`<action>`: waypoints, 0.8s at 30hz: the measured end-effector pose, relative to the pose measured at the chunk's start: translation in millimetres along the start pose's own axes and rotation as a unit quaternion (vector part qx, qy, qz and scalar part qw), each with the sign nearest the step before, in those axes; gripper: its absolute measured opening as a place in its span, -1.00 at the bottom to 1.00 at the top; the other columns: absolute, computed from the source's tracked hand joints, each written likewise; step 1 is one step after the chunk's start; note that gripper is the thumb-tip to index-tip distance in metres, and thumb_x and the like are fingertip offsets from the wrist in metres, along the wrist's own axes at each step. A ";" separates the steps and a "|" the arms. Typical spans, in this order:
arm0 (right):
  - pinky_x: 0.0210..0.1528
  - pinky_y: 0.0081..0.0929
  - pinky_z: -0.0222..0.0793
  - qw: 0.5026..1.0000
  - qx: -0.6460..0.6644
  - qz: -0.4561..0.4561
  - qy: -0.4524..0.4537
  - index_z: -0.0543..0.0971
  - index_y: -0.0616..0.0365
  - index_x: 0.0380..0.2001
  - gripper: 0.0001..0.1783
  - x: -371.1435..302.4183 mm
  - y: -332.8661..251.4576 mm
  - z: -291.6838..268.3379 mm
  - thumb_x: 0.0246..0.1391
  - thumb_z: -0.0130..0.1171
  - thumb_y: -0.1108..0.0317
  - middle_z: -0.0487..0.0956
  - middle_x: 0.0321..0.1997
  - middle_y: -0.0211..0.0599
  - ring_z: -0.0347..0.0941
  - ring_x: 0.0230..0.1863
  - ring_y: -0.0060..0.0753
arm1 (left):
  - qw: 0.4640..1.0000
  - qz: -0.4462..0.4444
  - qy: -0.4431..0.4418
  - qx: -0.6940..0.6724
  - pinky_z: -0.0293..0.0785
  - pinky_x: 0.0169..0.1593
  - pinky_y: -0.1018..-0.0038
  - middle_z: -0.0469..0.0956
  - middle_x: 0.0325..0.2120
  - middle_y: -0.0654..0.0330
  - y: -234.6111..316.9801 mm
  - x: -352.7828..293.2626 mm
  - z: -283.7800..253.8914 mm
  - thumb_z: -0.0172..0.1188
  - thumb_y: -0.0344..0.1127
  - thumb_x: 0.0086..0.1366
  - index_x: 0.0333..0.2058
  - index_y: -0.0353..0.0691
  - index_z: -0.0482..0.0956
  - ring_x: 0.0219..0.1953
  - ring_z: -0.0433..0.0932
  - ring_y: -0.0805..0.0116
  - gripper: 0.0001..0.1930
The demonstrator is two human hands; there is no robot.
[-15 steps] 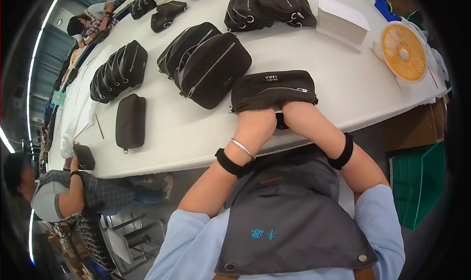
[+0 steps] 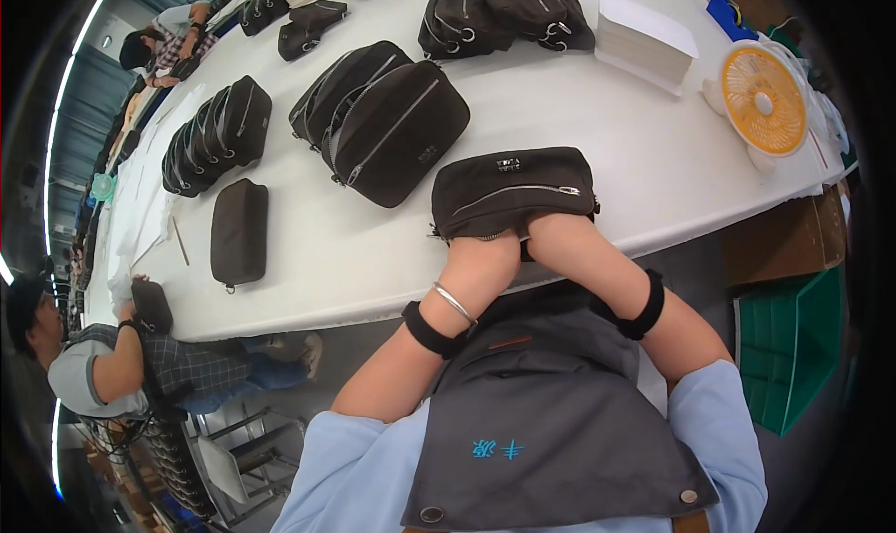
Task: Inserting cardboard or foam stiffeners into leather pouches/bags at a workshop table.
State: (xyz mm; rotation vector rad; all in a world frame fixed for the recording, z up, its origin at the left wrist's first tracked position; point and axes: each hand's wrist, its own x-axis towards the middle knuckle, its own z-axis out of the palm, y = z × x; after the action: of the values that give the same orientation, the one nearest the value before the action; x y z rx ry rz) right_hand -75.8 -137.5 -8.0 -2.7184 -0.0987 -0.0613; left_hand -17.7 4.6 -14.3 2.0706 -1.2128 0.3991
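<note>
A small dark brown zippered bag (image 2: 513, 183) stands near the table's front edge, its front zipper and small pale lettering facing up toward me. My left hand (image 2: 487, 253) and my right hand (image 2: 557, 234) reach side by side into its opening on the side nearest me. The bag's fabric hides the fingers of both hands, so their grip does not show. Just left of this bag and farther back stand larger dark bags (image 2: 392, 132) with long zippers, leaning together.
More dark pouches (image 2: 217, 136) stand in a row at the left, with a single pouch (image 2: 240, 231) nearer me. A white paper stack (image 2: 644, 43) and an orange fan (image 2: 763, 102) are at the right. A co-worker (image 2: 103, 356) sits at the left edge; a green crate (image 2: 784, 351) stands below right.
The bag around my hands has come slightly nearer to me and tilted, showing more of its front. Both hands remain inside it. The co-worker at the left has shifted a little.
</note>
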 end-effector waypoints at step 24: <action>0.21 -0.06 0.23 0.978 -0.069 -0.032 0.194 0.55 0.26 -0.07 -0.55 -5.9 -12.3 20.3 -0.13 0.11 0.48 0.50 0.01 0.05 0.38 0.11 0.10 | 0.997 -0.049 -0.028 -0.050 0.40 0.03 0.15 0.58 -0.17 -0.07 -6.7 -9.2 -3.6 0.07 -0.55 0.06 -0.19 -0.28 0.60 -0.08 0.50 -0.10 -0.70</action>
State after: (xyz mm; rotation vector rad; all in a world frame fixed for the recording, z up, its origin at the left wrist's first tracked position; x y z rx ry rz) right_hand -82.1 -118.3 -21.8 -2.7818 -0.0674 -0.6361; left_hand -16.4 15.2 -19.7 2.0573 -1.1357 0.2323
